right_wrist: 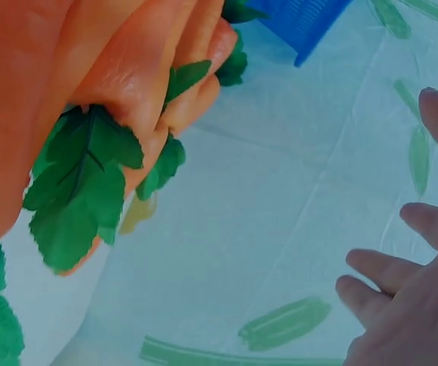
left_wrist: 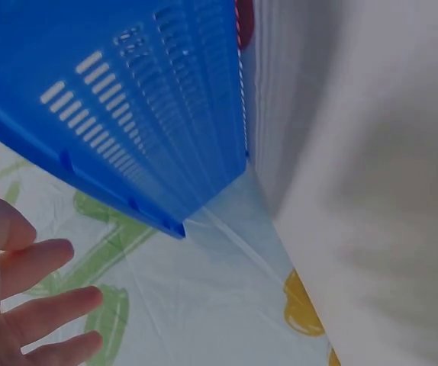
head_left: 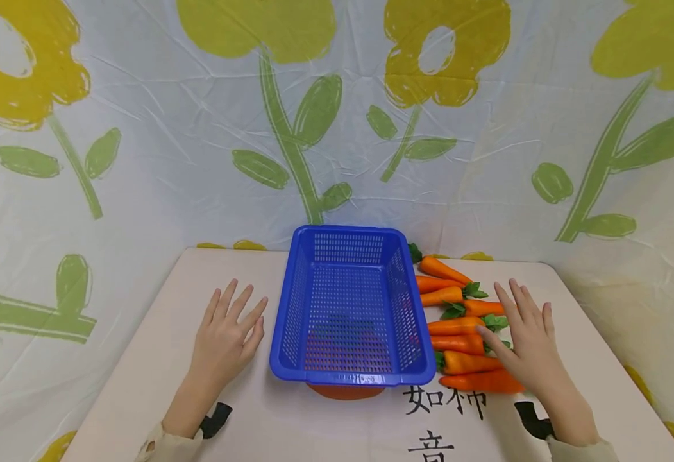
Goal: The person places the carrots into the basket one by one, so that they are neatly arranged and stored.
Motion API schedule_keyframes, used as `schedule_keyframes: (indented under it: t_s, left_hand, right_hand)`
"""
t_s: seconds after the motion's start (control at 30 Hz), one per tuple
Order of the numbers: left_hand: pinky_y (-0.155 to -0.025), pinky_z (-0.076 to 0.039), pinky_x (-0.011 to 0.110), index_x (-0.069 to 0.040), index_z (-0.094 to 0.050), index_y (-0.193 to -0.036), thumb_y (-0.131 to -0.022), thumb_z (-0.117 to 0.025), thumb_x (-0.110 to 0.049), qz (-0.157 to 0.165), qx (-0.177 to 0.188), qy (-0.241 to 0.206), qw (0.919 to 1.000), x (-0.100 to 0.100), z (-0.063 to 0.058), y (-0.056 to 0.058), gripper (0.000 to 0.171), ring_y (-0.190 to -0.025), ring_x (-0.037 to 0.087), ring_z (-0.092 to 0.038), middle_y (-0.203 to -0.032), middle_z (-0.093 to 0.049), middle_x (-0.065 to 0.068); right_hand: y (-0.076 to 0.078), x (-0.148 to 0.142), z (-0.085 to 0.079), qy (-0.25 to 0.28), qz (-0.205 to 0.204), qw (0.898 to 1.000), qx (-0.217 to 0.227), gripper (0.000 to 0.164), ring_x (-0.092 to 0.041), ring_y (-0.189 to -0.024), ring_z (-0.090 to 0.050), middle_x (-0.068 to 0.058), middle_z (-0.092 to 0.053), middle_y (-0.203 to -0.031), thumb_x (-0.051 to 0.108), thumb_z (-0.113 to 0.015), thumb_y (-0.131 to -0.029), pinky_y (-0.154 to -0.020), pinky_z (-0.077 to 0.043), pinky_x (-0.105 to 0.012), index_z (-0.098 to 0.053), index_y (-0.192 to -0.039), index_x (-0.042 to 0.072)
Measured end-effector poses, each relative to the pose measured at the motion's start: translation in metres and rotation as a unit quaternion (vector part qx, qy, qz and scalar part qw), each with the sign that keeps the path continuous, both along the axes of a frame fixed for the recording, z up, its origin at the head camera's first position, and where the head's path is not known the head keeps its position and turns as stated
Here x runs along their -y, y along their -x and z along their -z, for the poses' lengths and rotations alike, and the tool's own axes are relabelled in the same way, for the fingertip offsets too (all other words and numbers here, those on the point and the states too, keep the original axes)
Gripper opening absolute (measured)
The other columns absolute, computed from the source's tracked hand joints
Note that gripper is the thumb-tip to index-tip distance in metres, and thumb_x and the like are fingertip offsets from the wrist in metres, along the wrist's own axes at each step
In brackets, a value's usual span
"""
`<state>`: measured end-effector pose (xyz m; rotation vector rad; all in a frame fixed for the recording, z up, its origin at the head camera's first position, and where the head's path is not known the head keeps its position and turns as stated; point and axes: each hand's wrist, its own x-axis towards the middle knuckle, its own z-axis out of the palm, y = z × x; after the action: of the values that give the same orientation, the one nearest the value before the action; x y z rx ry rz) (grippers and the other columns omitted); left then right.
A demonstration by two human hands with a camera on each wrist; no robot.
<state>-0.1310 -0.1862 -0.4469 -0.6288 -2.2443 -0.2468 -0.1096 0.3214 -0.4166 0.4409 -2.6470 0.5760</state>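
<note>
A blue plastic basket (head_left: 345,263) with slotted walls stands in the middle of the table, over a reddish-brown round thing (head_left: 345,391) that shows below its front rim and through its mesh floor. To the basket's right, several orange carrots (head_left: 458,327) with green leaves lie in a column. My left hand (head_left: 227,337) is held left of the basket, fingers spread, holding nothing. On the other side my right hand (head_left: 530,346) hovers at the carrots' right ends, its fingers straight and spread. The left wrist view shows the basket's side wall (left_wrist: 127,99) beyond my fingers.
The white table (head_left: 244,423) bears black written characters (head_left: 446,401) in front of the carrots. Behind it and at both sides hangs a cloth (head_left: 158,141) printed with yellow flowers and green leaves. Dark curved pieces (head_left: 217,420) show beside both wrists.
</note>
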Motion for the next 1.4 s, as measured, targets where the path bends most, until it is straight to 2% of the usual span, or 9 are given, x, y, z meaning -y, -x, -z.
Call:
schedule_keyframes:
  t_s: [0.17, 0.37, 0.57, 0.77, 0.87, 1.0, 1.1, 1.3, 1.4]
  left_hand:
    - [-0.112, -0.032, 0.058, -0.002, -0.07, -0.122, -0.103, -0.035, -0.029, 0.022, 0.024, -0.002, 0.9995, -0.012, 0.0, -0.009, 0.048, -0.13, 0.044, -0.049, -0.128, -0.064, 0.021]
    - [-0.108, -0.036, 0.059, 0.005, -0.06, -0.132, -0.105, -0.03, -0.039, 0.057, 0.07, -0.005, 0.9959, -0.028, 0.004, -0.018, 0.06, -0.133, 0.043, -0.046, -0.136, -0.057, 0.023]
    - [-0.112, -0.032, 0.057, 0.009, -0.047, -0.142, -0.1, -0.039, -0.047, 0.069, 0.136, 0.007, 0.9883, -0.04, 0.006, -0.026, 0.07, -0.14, 0.042, -0.036, -0.149, -0.043, 0.025]
    - [-0.116, -0.027, 0.054, 0.01, -0.037, -0.147, -0.092, -0.053, -0.047, 0.065, 0.173, 0.017, 0.9826, -0.046, 0.009, -0.028, 0.081, -0.145, 0.042, -0.027, -0.157, -0.029, 0.027]
    - [-0.117, -0.024, 0.053, 0.011, -0.034, -0.148, -0.093, -0.05, -0.056, 0.06, 0.186, 0.022, 0.9805, -0.047, 0.012, -0.028, 0.088, -0.147, 0.04, -0.024, -0.158, -0.027, 0.026]
    - [-0.118, -0.023, 0.052, 0.011, -0.035, -0.148, -0.091, -0.042, -0.072, 0.056, 0.188, 0.037, 0.9799, -0.046, 0.015, -0.025, 0.101, -0.148, 0.037, -0.022, -0.159, -0.026, 0.024]
    - [-0.119, -0.022, 0.05, 0.012, -0.038, -0.146, -0.084, -0.038, -0.083, 0.051, 0.185, 0.047, 0.9803, -0.046, 0.017, -0.024, 0.113, -0.148, 0.037, -0.022, -0.159, -0.026, 0.024]
    - [-0.119, -0.021, 0.049, 0.013, -0.043, -0.142, -0.075, -0.038, -0.093, 0.047, 0.183, 0.055, 0.9804, -0.047, 0.017, -0.023, 0.125, -0.147, 0.038, -0.023, -0.157, -0.028, 0.027]
    - [-0.119, -0.023, 0.05, 0.013, -0.043, -0.143, -0.074, -0.036, -0.093, 0.049, 0.184, 0.051, 0.9803, -0.048, 0.017, -0.024, 0.126, -0.147, 0.038, -0.024, -0.157, -0.028, 0.027]
  right_hand:
    - [-0.003, -0.011, -0.001, 0.056, -0.034, 0.997, -0.026, 0.081, -0.045, -0.145, -0.021, -0.027, -0.027, -0.157, 0.019, -0.073, -0.088, -0.114, 0.01, -0.066, -0.031, -0.155, 0.007]
    - [-0.013, -0.029, 0.001, 0.093, -0.059, 0.994, -0.021, 0.082, -0.004, -0.146, -0.02, -0.028, -0.037, -0.151, 0.002, -0.077, -0.08, -0.116, 0.008, -0.063, -0.038, -0.152, 0.006]
    - [-0.025, -0.047, 0.009, 0.101, -0.08, 0.992, -0.016, 0.082, 0.005, -0.141, -0.026, 0.007, -0.04, -0.15, -0.006, -0.08, -0.072, -0.117, 0.005, -0.063, -0.046, -0.146, 0.002]
    - [-0.036, -0.062, 0.023, 0.087, -0.084, 0.993, -0.004, 0.078, 0.012, -0.135, -0.028, 0.018, -0.041, -0.144, -0.003, -0.082, -0.071, -0.114, 0.003, -0.068, -0.05, -0.142, 0.0]
    - [-0.041, -0.068, 0.029, 0.078, -0.079, 0.994, 0.0, 0.076, 0.013, -0.131, -0.032, 0.023, -0.044, -0.138, -0.003, -0.085, -0.067, -0.12, 0.0, -0.057, -0.055, -0.137, 0.002]
    - [-0.047, -0.073, 0.036, 0.045, -0.057, 0.997, 0.01, 0.071, 0.015, -0.119, -0.038, 0.011, -0.059, -0.121, 0.0, -0.089, -0.061, -0.119, -0.006, -0.021, -0.063, -0.126, 0.005]
    - [-0.049, -0.074, 0.041, 0.026, -0.041, 0.998, 0.037, 0.063, 0.014, -0.107, -0.043, 0.0, -0.064, -0.108, 0.005, -0.092, -0.059, -0.109, -0.012, -0.005, -0.067, -0.117, 0.005]
    - [-0.051, -0.069, 0.05, 0.016, -0.02, 0.995, 0.095, 0.052, 0.002, -0.093, -0.053, 0.004, -0.065, -0.101, 0.018, -0.094, -0.059, -0.082, -0.03, 0.003, -0.072, -0.106, 0.013]
    - [-0.049, -0.067, 0.055, 0.014, -0.026, 0.996, 0.085, 0.055, 0.0, -0.093, -0.055, 0.003, -0.065, -0.101, 0.015, -0.095, -0.056, -0.084, -0.031, 0.003, -0.072, -0.105, 0.013]
